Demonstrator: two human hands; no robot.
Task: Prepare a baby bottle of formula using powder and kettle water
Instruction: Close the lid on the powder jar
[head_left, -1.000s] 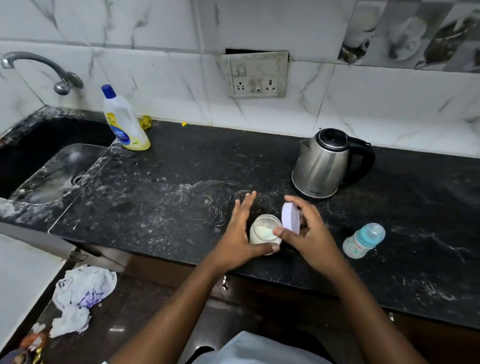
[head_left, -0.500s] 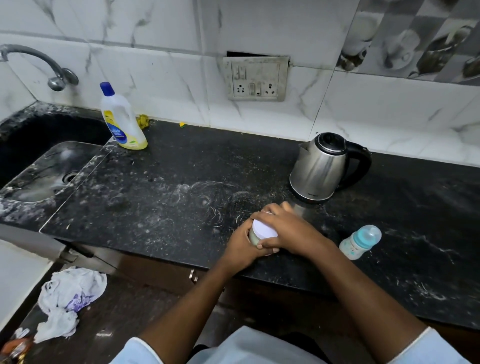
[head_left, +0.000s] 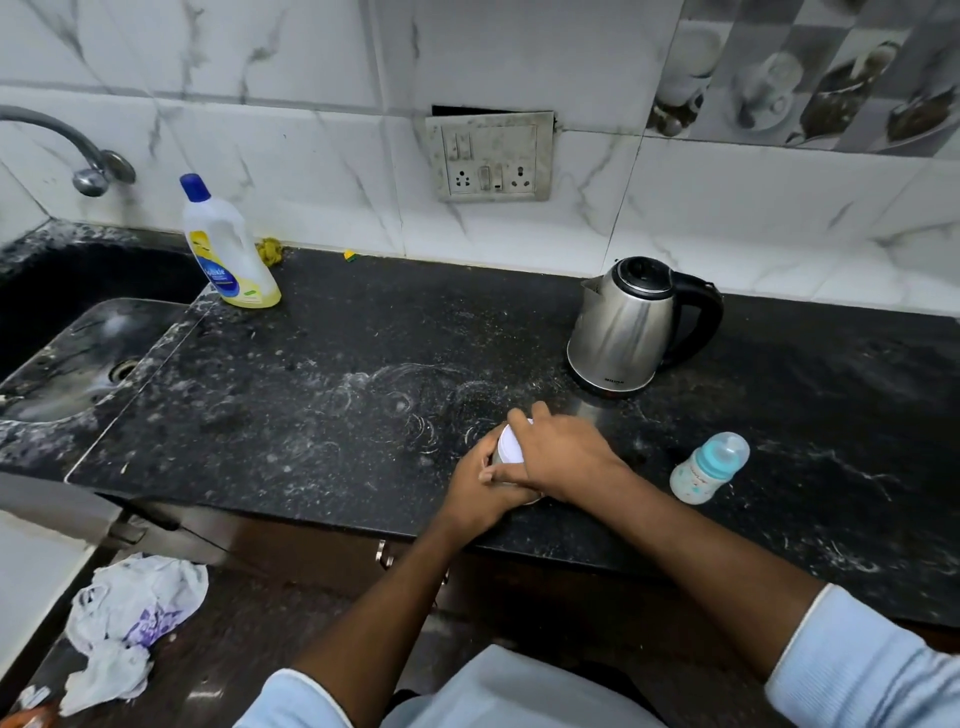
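The white round lid (head_left: 510, 442), held aside a second ago, now sits back on the small powder jar (head_left: 500, 457) at the counter's front edge. The right hand (head_left: 563, 457) clamps the lid; the left hand (head_left: 475, 480) wraps the jar, probably twisting it shut. The pale baby bottle with teal cap (head_left: 709, 467) lies untouched, well right.

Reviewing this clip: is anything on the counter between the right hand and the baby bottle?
Nothing visible. The right hand sits on the powder jar's lid; only bare counter lies between it and the baby bottle. The kettle stands farther back.
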